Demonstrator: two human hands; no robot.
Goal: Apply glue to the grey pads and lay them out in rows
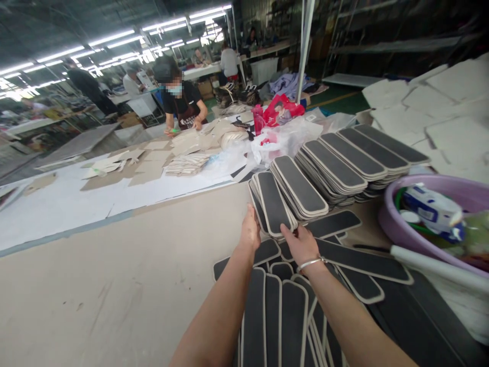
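A broad tan tabletop (114,295) reaches the left hand (250,229), unclenched along the left edge of a panel stack (275,204), whose near end the right hand (304,246) grasps, some fingertips hidden, while farther right the view crops a purple basin (388,216).

The left hand (251,228) lies along the left side of a small pile of dark, pale-edged strips (275,201); the right hand (301,245) grips its near corner. Other stacks (332,164) stand to the right, near a purple basin (388,206). A person (187,108) works beyond the table (95,285).
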